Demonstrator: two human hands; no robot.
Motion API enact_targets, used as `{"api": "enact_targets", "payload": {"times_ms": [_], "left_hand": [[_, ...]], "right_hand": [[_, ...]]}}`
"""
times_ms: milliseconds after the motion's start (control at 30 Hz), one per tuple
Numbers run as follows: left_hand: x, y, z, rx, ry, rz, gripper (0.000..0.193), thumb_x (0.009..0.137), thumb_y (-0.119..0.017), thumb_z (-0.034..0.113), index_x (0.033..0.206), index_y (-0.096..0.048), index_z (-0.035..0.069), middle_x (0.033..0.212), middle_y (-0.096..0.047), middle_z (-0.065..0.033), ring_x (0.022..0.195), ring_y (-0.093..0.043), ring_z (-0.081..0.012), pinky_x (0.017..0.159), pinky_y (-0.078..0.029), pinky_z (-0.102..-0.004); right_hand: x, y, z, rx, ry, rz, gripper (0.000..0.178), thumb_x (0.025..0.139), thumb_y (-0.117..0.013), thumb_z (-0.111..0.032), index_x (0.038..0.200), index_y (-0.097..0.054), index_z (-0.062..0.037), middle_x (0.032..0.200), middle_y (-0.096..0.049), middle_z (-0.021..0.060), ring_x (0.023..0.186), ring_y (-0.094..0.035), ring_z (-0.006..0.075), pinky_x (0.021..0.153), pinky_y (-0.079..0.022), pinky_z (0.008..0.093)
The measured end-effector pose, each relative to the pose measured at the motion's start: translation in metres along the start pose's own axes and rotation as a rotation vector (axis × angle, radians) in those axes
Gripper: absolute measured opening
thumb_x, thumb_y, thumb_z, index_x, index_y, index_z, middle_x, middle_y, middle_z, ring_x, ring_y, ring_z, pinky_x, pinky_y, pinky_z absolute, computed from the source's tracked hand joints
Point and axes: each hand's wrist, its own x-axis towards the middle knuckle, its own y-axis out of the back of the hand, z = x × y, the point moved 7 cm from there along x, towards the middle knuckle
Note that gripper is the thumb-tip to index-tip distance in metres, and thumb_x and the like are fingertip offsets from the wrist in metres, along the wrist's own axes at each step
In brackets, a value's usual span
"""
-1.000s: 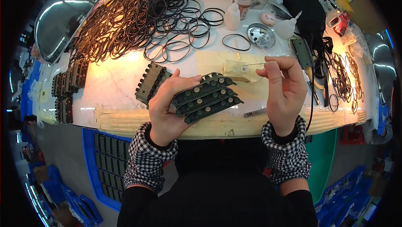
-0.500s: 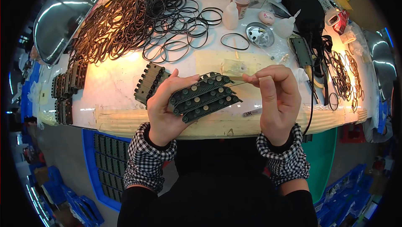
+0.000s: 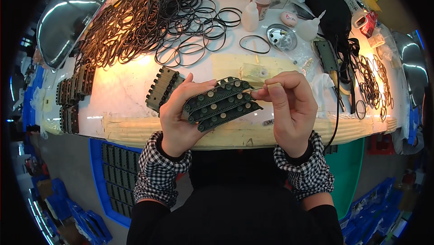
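Note:
My left hand (image 3: 176, 123) is closed around a fanned stack of three dark green toy tank track units (image 3: 221, 107), with small round wheels along their sides and thin black belts round them. The units tilt up toward the right. My right hand (image 3: 294, 114) pinches a thin stick-like tool (image 3: 254, 88) between thumb and fingers. Its tip meets the right end of the upper units; whether it touches a belt is too small to tell. Behind my left hand, more olive-green track units (image 3: 162, 89) stand together on the table.
A big tangle of black loop belts (image 3: 135, 23) covers the back left. Track units (image 3: 77, 84) line the left edge. Squeeze bottles (image 3: 250, 17), a metal dish (image 3: 281, 37) and a black cable (image 3: 337, 105) lie right. A blue crate (image 3: 97, 177) of track units sits below the table.
My right hand has moved a little left and closer to the track units, bringing the thin tool further in. My left hand and the units hold nearly still.

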Motion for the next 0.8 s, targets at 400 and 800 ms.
{"api": "enact_targets", "payload": {"times_ms": [400, 800], "left_hand": [[-0.001, 0.002, -0.002, -0.001, -0.025, 0.018, 0.051, 0.07, -0.087, 0.016, 0.114, -0.063, 0.004, 0.115, -0.07, -0.0096, 0.106, -0.068, -0.0218, 0.113, -0.03, -0.0523], [-0.002, 0.004, -0.004, -0.002, -0.016, 0.031, 0.054, 0.07, -0.086, 0.015, 0.115, -0.06, 0.003, 0.115, -0.07, -0.0115, 0.108, -0.067, -0.0225, 0.114, -0.028, -0.0517]], "right_hand": [[0.011, 0.025, -0.008, -0.413, 0.185, 0.145, 0.006, 0.093, -0.061, -0.002, 0.096, -0.06, 0.0029, 0.091, -0.059, 0.0097, 0.077, -0.063, 0.017, 0.069, -0.055, 0.027], [-0.003, 0.016, -0.004, -0.085, -0.016, 0.097, 0.008, 0.097, -0.057, -0.004, 0.101, -0.056, 0.0037, 0.088, -0.063, 0.0075, 0.081, -0.067, 0.0142, 0.072, -0.053, 0.0252]]}}
